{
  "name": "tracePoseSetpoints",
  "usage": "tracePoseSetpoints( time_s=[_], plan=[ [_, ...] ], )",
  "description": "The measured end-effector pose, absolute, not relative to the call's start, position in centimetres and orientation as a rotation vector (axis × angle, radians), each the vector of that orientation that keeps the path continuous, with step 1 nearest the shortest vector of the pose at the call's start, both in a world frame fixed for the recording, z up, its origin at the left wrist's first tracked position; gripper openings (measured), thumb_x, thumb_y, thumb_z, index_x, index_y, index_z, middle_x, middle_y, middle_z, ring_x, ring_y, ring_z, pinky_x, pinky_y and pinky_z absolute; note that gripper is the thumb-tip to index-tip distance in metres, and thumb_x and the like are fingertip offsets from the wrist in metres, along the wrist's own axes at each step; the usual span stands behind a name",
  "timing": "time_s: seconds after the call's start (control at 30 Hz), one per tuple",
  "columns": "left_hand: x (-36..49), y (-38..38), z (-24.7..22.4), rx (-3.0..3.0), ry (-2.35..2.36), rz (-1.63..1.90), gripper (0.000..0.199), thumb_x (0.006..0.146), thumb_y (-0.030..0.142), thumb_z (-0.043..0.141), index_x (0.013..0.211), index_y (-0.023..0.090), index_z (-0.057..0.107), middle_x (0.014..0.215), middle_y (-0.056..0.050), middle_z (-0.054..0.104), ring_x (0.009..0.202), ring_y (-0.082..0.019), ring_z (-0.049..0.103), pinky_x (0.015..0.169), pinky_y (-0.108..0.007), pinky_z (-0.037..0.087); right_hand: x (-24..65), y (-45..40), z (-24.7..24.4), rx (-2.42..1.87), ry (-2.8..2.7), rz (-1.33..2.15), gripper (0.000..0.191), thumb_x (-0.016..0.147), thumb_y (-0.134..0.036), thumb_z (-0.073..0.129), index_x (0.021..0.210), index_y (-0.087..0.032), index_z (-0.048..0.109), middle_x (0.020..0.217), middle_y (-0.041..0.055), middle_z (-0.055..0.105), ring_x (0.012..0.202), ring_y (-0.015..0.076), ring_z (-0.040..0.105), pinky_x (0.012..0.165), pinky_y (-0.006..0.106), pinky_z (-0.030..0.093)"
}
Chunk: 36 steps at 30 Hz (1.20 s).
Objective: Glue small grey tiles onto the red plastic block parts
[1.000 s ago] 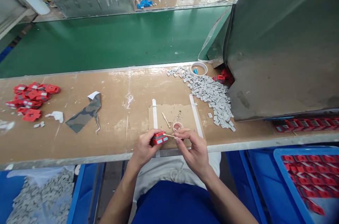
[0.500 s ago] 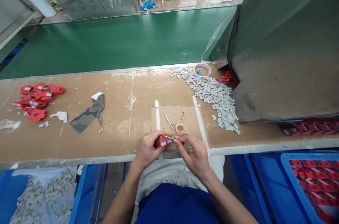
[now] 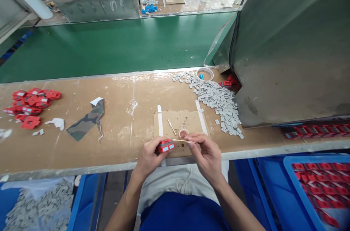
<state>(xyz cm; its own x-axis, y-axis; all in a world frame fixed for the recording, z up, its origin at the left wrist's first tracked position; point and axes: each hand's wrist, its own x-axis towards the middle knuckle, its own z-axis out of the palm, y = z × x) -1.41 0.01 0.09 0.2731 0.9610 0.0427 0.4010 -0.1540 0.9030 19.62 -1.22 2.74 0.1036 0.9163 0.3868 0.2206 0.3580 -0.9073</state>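
Compared with the earlier frame, the right hand sits farther toward 3 o'clock from the red piece, and the tip of its thin stick is off the piece's top, just beside it. The left hand pinches the piece between thumb and fingers over the worktop's near edge; the right pinches the stick with thumb and fingertips. A small round cup, reddish inside, stands at 2 o'clock from the piece, close by the right fingers, so a careless knuckle could tip it. A second stick lies at 1 o'clock, where a brush of the hand could roll it. If the tip is wet, a slip could smear the piece's pale panels; a loose left pinch could let the piece twist.
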Motion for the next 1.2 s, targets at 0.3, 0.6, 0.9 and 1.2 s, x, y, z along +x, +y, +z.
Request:
tracePoseSetpoints(
  time_s=[0.3,0.6,0.9,1.2],
  plan=[
    [-1.6,0.2,0.1,1.685,1.234,0.881,0.02,0.087,0.031,0.075,0.104,0.021,0.076,0.101,-0.008,0.084,0.086,-0.023,0.08,0.076,-0.03,0.063,20.5,-0.7,0.8,-1.346,-1.591,0.613,0.011,0.1,-0.027,0.062,0.098,-0.024,0.073,0.094,0.0065,0.067,0.086,0.0194,0.068,0.073,0.031,0.057],
    [-2.6,0.1,-1.4,1.677,1.2,0.906,0.038,0.087,0.041,0.078,0.121,0.025,0.078,0.111,-0.009,0.084,0.097,-0.026,0.081,0.087,-0.033,0.066,28.8,1.7,-1.3,-1.823,-1.723,0.102,0.02,0.103,-0.03,0.054,0.11,-0.021,0.07,0.102,0.009,0.067,0.086,0.0225,0.068,0.077,0.035,0.054],
    [-3.0,0.0,-1.8,1.526,1.16,0.926,0.057,0.084,0.052,0.078,0.135,0.026,0.072,0.101,-0.01,0.084,0.089,-0.026,0.079,0.086,-0.036,0.065,29.3,4.0,-2.3,-2.085,-2.095,-0.222,0.03,0.087,0.006,0.052,0.082,-0.018,0.068,0.087,0.0139,0.068,0.082,0.0277,0.065,0.065,0.034,0.046],
    [-2.5,-0.9,1.1,0.987,1.054,1.063,0.054,0.074,0.059,0.087,0.109,0.023,0.068,0.099,-0.011,0.081,0.089,-0.025,0.076,0.084,-0.032,0.059,29.0,3.2,-2.5,-2.001,-2.15,-0.416,0.032,0.085,0.008,0.048,0.083,-0.019,0.066,0.087,0.0133,0.07,0.083,0.029,0.067,0.074,0.036,0.053]
  ],
)
